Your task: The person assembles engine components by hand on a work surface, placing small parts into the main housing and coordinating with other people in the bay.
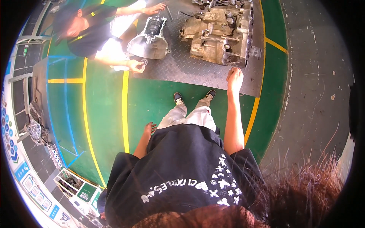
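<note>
My right hand is stretched forward at the near edge of a large, dirty metal gearbox. Its fingers are curled closed; whatever they may hold is too small to make out. My left hand hangs low by my left thigh, holding nothing, with its fingers apart. Left of the gearbox stands an opened silver housing with a dark gear set inside. The gearbox and the housing rest on a metal plate-topped table with a raised tread pattern.
A co-worker leans over the table from the left. One of their hands holds a small metal ring; the other hand is beyond the housing. Green floor with yellow lines surrounds the table. Gear parts stand far left.
</note>
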Tool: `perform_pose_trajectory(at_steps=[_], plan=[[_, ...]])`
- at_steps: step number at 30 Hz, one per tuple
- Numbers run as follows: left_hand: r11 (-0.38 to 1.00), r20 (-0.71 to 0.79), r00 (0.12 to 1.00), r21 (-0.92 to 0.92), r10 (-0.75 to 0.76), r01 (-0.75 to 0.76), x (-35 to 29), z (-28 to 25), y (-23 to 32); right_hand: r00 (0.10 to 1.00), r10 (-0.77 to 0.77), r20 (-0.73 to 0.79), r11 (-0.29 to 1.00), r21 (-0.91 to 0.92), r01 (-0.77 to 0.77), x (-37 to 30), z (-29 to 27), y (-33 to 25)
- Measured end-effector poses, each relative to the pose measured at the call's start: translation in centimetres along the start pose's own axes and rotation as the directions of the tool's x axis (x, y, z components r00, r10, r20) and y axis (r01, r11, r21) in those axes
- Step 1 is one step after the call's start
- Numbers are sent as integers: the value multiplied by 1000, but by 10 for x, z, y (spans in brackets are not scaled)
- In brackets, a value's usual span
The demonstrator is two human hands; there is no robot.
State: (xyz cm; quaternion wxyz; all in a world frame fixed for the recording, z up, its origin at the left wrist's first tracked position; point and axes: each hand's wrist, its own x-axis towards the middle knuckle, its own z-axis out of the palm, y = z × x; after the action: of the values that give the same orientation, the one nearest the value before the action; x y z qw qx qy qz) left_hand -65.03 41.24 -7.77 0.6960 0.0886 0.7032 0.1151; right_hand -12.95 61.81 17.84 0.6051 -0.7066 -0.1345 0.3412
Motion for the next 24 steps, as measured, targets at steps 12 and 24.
perform_pose_trajectory(at_steps=[12, 24], plan=[[976, -15, 976, 34, 218, -217, -14, 16, 38, 989, -112, 92, 985, -124, 123, 5, 2, -21], [999, -33, 999, 35, 1, 0, -14, 1, -10, 745, -530, 405, 302, -731, 612, 18, -1, -2]])
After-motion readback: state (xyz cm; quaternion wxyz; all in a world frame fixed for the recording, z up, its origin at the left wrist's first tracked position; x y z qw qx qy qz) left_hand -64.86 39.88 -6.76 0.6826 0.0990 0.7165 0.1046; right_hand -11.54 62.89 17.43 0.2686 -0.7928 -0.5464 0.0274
